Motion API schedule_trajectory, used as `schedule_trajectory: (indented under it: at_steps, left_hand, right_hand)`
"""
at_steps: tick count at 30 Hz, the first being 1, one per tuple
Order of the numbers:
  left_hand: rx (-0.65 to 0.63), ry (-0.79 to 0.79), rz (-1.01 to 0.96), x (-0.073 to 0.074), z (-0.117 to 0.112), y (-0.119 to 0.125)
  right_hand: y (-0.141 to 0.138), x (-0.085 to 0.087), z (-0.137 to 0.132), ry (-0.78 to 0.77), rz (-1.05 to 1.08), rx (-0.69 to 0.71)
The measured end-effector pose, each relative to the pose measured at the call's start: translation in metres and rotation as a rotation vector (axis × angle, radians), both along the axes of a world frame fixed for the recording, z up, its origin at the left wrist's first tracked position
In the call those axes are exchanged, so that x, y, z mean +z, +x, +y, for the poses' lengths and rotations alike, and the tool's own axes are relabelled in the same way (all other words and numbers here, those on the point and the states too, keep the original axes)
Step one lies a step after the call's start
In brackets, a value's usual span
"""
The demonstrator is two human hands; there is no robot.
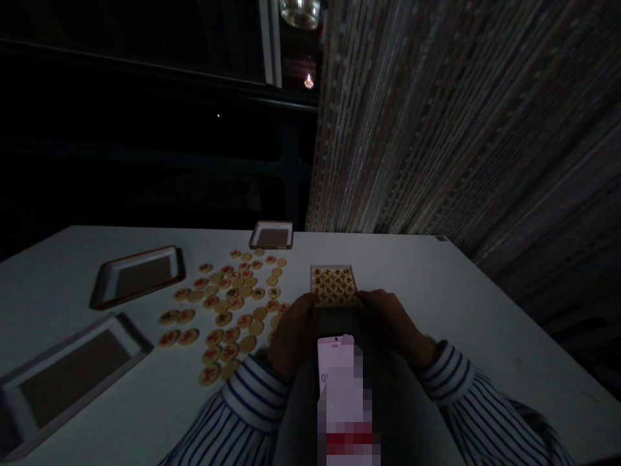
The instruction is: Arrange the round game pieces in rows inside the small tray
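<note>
A small open box (331, 266) packed with rows of round Chinese chess pieces (334, 287) is at the table's near edge. My left hand (294, 333) grips its left near corner, and my right hand (394, 323) grips the right near corner. Both hands are closed on the box, though most of the fingertips are hidden in the dark. To the left of the box, many loose Chinese chess pieces (235, 302) lie scattered, some with red characters, some with black, others blank side up. A few of them lie right beside my left hand.
Three shallow rectangular trays or lids stand on the white table (466, 310): a small one (272, 248) at the back, a middle one (179, 249) and a large one (72, 411) at left. Below the box lies a lit phone (334, 362). A string curtain (378, 129) hangs behind.
</note>
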State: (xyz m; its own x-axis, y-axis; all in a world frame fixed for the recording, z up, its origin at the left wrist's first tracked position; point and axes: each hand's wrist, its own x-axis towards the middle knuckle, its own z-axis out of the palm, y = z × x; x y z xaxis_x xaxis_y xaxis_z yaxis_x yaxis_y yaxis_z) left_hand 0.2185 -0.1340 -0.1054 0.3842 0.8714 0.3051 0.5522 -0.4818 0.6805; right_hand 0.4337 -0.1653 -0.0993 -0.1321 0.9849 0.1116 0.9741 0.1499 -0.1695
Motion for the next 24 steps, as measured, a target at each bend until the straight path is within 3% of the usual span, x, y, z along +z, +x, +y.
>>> schedule_trajectory:
  at_steps: [9,13,19,24]
  left_hand:
    - [0.009,0.093,-0.041,-0.004,0.003,-0.001]
    - [0.036,0.148,-0.061,-0.005,0.004,-0.002]
    - [0.025,0.169,-0.042,0.010,-0.003,-0.004]
    - [0.121,0.231,-0.158,0.021,-0.004,-0.013]
  right_hand:
    - [0.003,-0.006,-0.001,0.017,0.020,-0.006]
    - [0.002,-0.002,-0.006,0.160,0.070,-0.048]
    - [0.001,0.003,-0.011,0.348,0.185,-0.064]
    - [0.005,-0.003,-0.006,0.397,0.270,-0.132]
